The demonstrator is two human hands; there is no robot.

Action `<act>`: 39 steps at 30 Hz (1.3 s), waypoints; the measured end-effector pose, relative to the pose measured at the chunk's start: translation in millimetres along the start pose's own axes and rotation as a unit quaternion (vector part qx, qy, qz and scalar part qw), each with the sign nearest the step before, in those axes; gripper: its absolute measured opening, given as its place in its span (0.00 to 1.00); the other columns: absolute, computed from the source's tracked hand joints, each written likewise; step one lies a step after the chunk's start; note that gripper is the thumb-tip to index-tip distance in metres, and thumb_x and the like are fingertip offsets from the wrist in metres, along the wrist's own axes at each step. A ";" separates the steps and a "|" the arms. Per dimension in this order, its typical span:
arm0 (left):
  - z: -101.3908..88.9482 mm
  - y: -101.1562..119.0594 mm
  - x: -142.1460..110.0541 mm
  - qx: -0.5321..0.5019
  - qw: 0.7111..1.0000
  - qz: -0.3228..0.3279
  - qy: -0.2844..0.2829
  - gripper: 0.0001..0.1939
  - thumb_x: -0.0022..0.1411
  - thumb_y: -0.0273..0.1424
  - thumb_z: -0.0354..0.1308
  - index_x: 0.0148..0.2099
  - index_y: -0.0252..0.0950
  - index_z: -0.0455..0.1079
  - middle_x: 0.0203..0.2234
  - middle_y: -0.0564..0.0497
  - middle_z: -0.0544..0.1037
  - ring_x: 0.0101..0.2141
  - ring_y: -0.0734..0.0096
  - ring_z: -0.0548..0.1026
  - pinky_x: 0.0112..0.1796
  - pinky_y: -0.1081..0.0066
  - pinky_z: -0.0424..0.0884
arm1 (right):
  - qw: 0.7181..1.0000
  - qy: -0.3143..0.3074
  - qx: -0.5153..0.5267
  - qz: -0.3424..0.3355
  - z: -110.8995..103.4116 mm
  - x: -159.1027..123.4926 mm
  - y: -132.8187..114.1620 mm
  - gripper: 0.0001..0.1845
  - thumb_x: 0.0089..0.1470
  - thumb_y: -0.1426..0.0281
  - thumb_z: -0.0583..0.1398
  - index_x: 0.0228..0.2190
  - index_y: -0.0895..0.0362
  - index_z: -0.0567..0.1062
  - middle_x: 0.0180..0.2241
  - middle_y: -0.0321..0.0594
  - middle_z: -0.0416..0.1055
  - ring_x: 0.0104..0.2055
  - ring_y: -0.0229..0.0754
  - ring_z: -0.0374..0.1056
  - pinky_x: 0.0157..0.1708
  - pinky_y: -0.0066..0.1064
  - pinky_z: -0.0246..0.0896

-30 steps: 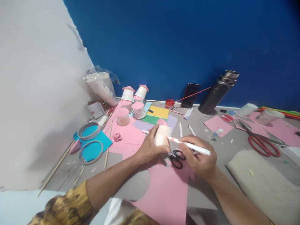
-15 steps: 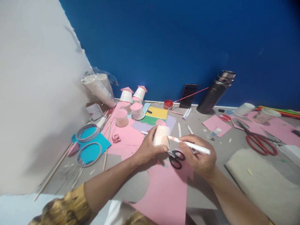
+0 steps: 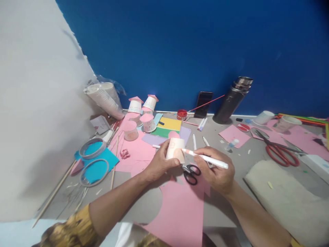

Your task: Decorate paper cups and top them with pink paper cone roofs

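1. Ten o'clock from the white cup (image 3: 177,141): pink-topped cups (image 3: 148,126), several already decorated.
2. Left hand (image 3: 159,164) grips the white cup; window outline (image 3: 171,145) drawn, peach patch (image 3: 177,153) seemingly unfinished.
3. Four o'clock: right hand (image 3: 219,171) grips the marker (image 3: 212,161).

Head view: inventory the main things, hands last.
Orange-sketched paper cup: 1, white, centre
Orange-tipped marker: 1, white, centre
Pink-topped paper cups: about 6, white, left
Nested paper cups: many, white, far left
Round rings: 2, grey, left
Black-handled scissors: 1, black, centre
Red-handled scissors: 1, red, right
Cylindrical flask: 1, black, back
Flat phone: 1, black, back
Paper sheets: several, mostly pink, tabletop
Flat pad: 1, beige, right
Left hand: 1, bare, around cup
Right hand: 1, bare, gripping marker
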State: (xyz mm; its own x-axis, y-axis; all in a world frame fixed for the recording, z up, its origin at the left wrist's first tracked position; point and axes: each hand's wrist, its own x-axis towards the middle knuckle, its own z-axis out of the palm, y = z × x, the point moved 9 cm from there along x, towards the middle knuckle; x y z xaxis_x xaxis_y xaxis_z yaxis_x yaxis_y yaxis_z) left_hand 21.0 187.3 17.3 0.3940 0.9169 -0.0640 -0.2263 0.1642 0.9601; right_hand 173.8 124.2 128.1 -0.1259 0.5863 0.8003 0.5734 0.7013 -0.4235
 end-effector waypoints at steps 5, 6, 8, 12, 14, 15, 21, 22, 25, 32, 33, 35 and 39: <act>4.7 -1.1 0.4 -0.032 0.999 -0.002 -0.024 0.45 0.45 0.51 0.76 0.58 0.37 0.63 0.33 0.48 0.77 0.25 0.67 0.76 0.21 0.73 0.73 | 1.000 0.015 -0.003 0.013 -3.3 0.8 2.3 0.04 0.62 0.72 0.62 0.34 0.54 0.78 0.27 0.38 0.81 0.25 0.39 0.75 0.26 0.29 0.69; 5.0 -1.4 0.6 -0.030 0.999 -0.001 -0.027 0.46 0.45 0.52 0.76 0.58 0.36 0.63 0.33 0.48 0.77 0.25 0.67 0.76 0.20 0.73 0.72 | 1.000 0.017 0.002 0.010 -3.7 0.8 1.7 0.04 0.62 0.73 0.62 0.34 0.54 0.78 0.27 0.38 0.81 0.25 0.39 0.75 0.26 0.28 0.68; 5.5 -1.7 1.0 -0.029 0.999 0.003 -0.031 0.46 0.45 0.53 0.76 0.58 0.36 0.63 0.33 0.48 0.77 0.25 0.66 0.76 0.19 0.73 0.72 | 1.000 0.020 0.007 0.002 -4.2 0.7 0.5 0.03 0.61 0.74 0.62 0.35 0.55 0.78 0.27 0.38 0.81 0.25 0.39 0.75 0.26 0.28 0.68; 6.7 -4.3 1.0 -0.046 0.998 0.003 -0.045 0.44 0.47 0.51 0.76 0.58 0.37 0.63 0.32 0.49 0.78 0.26 0.67 0.77 0.21 0.73 0.73 | 1.000 0.015 0.007 -0.007 -2.4 0.5 -0.2 0.03 0.61 0.75 0.62 0.36 0.56 0.77 0.27 0.39 0.81 0.26 0.39 0.76 0.28 0.28 0.69; 6.3 -5.1 1.1 -0.050 0.998 0.004 -0.047 0.44 0.46 0.52 0.76 0.58 0.37 0.64 0.33 0.48 0.78 0.27 0.66 0.77 0.22 0.74 0.73 | 1.000 0.017 0.005 -0.002 -2.5 0.7 1.0 0.04 0.61 0.75 0.62 0.35 0.56 0.77 0.28 0.38 0.80 0.26 0.39 0.76 0.28 0.28 0.69; 6.2 -5.4 1.3 -0.050 0.998 0.003 -0.048 0.45 0.46 0.52 0.76 0.58 0.37 0.64 0.34 0.48 0.78 0.27 0.66 0.77 0.21 0.74 0.73 | 1.000 0.020 0.003 0.002 -3.0 0.8 1.7 0.04 0.61 0.75 0.62 0.35 0.55 0.77 0.27 0.38 0.80 0.26 0.38 0.76 0.28 0.27 0.68; 7.5 -3.4 5.3 -0.106 0.992 0.005 -0.065 0.43 0.46 0.53 0.77 0.57 0.35 0.68 0.41 0.42 0.79 0.34 0.62 0.80 0.32 0.68 0.78 | 0.999 0.028 0.007 0.026 -6.1 1.0 4.6 0.04 0.61 0.74 0.63 0.34 0.55 0.77 0.27 0.36 0.80 0.25 0.36 0.74 0.26 0.26 0.66; 7.9 -3.1 6.0 -0.119 0.990 0.006 -0.070 0.42 0.47 0.52 0.77 0.56 0.35 0.69 0.43 0.41 0.79 0.37 0.61 0.80 0.34 0.66 0.78 | 0.999 0.029 0.011 0.030 -6.5 0.7 5.3 0.04 0.61 0.74 0.63 0.34 0.54 0.77 0.27 0.35 0.80 0.25 0.36 0.74 0.25 0.26 0.66; 9.7 -4.1 7.2 -0.140 0.986 0.002 -0.089 0.39 0.49 0.51 0.76 0.56 0.35 0.70 0.45 0.40 0.78 0.39 0.58 0.81 0.36 0.65 0.79 | 0.999 0.028 0.018 0.036 -6.5 0.0 6.7 0.04 0.61 0.74 0.63 0.35 0.54 0.78 0.28 0.35 0.80 0.25 0.36 0.74 0.25 0.26 0.66; 13.4 -5.1 6.0 -0.152 0.982 -0.003 -0.113 0.36 0.51 0.50 0.76 0.55 0.34 0.72 0.43 0.42 0.78 0.40 0.58 0.80 0.37 0.65 0.78 | 1.000 0.027 0.010 0.014 -6.2 1.7 3.3 0.04 0.61 0.75 0.62 0.34 0.55 0.78 0.28 0.36 0.81 0.26 0.36 0.75 0.26 0.25 0.66; 13.8 -4.9 5.9 -0.153 0.982 -0.003 -0.115 0.36 0.51 0.50 0.76 0.55 0.34 0.72 0.43 0.42 0.78 0.40 0.58 0.80 0.37 0.65 0.79 | 1.000 0.026 0.008 0.014 -6.1 1.9 3.1 0.04 0.61 0.75 0.62 0.34 0.56 0.78 0.28 0.37 0.80 0.25 0.36 0.75 0.26 0.25 0.66; 13.8 -4.5 6.0 -0.154 0.981 -0.001 -0.116 0.36 0.51 0.49 0.75 0.55 0.34 0.72 0.43 0.42 0.78 0.40 0.58 0.80 0.37 0.64 0.79 | 0.999 0.025 0.006 0.022 -6.4 2.0 4.1 0.05 0.61 0.74 0.62 0.33 0.56 0.78 0.27 0.36 0.80 0.24 0.36 0.74 0.25 0.25 0.65; 12.8 -5.5 6.4 -0.156 0.981 -0.004 -0.115 0.36 0.52 0.50 0.75 0.55 0.34 0.72 0.45 0.40 0.78 0.41 0.57 0.80 0.37 0.64 0.79 | 0.999 0.027 0.014 0.045 -7.4 0.5 8.7 0.05 0.60 0.74 0.62 0.32 0.55 0.78 0.25 0.34 0.78 0.23 0.35 0.72 0.24 0.25 0.64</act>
State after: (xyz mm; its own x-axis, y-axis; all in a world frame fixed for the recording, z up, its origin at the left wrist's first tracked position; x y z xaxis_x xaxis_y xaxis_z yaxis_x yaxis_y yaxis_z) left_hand 36.2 187.5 15.1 0.5793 0.8147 0.0274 -0.4700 0.3064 0.8278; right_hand 184.7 127.6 128.0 -0.0306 0.6245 0.7804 0.5569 0.6590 -0.5055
